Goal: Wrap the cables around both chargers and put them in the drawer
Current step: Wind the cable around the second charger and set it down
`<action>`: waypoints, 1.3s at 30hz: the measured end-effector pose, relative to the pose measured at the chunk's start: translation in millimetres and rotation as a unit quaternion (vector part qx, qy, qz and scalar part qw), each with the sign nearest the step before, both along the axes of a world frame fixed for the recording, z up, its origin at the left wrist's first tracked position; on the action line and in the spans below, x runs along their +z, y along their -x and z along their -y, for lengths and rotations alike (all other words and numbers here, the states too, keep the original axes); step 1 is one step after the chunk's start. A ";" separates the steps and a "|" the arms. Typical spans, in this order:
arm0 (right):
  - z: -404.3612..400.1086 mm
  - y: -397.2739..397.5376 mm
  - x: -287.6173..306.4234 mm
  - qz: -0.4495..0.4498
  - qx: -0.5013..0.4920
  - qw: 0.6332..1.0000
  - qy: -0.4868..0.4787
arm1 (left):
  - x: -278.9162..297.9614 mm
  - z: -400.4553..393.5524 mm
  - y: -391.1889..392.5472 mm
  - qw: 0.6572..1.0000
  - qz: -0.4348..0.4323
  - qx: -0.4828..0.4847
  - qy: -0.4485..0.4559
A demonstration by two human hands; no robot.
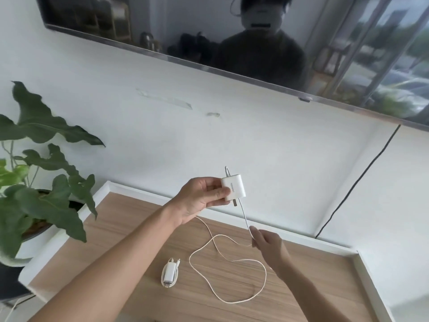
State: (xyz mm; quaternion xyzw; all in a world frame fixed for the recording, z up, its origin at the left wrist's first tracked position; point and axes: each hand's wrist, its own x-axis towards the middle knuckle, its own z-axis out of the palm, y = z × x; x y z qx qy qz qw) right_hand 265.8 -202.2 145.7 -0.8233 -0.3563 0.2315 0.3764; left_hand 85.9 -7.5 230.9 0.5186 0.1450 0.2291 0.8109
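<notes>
The bench (144, 228) has a matt wood-grain top inside a smooth white rim. The held charger (233, 187) is smooth white plastic with a slight sheen, its cable (232, 261) pale and matt. The near charger (169, 271) looks the same white plastic.

**Bare arms, no sleeves in view**

Both forearms come in from the lower edge uncovered, with no sleeve or cuff showing up to where the picture cuts them off. The left hand (199, 198) and right hand (267, 244) wear no gloves, and no rings, watch or wristband show. Fingernails are short and unpainted where visible on the left thumb.
</notes>
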 end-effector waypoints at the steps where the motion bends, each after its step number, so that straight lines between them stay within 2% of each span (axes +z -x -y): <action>1: 2.3 6.0 1.7 0.016 0.012 1.000 -0.006 | -1.5 -1.5 0.9 1.000 -0.003 0.007 0.002; 7: 13.1 25.5 8.6 0.084 0.059 0.994 -0.031 | -12.0 -12.1 1.5 0.997 -0.040 0.069 0.003; 12: 14.8 41.4 20.2 0.136 0.108 0.984 -0.044 | -17.7 -14.8 2.9 0.993 -0.035 0.109 0.039; 18: 12.9 43.3 50.4 0.234 0.211 0.946 -0.076 | -16.8 -18.6 3.8 0.988 -0.044 0.137 0.051; 24: 11.6 35.1 107.0 0.326 0.294 0.896 -0.070 | -27.1 -21.6 8.0 0.989 -0.069 0.133 0.008; 29: 0.1 49.7 151.8 0.311 0.371 0.874 -0.046 | -32.6 -8.7 4.2 0.979 -0.122 0.127 -0.101; 32: -14.0 49.6 175.1 0.323 0.385 0.862 -0.068 | -31.2 -2.7 6.6 0.972 -0.139 0.117 -0.151; 36: -37.9 40.0 195.6 0.390 0.376 0.835 -0.100 | -31.6 4.8 14.6 0.972 -0.139 0.071 -0.178; 39: -55.2 35.0 205.3 0.400 0.354 0.838 -0.115 | -30.3 14.3 18.5 0.975 -0.133 0.044 -0.175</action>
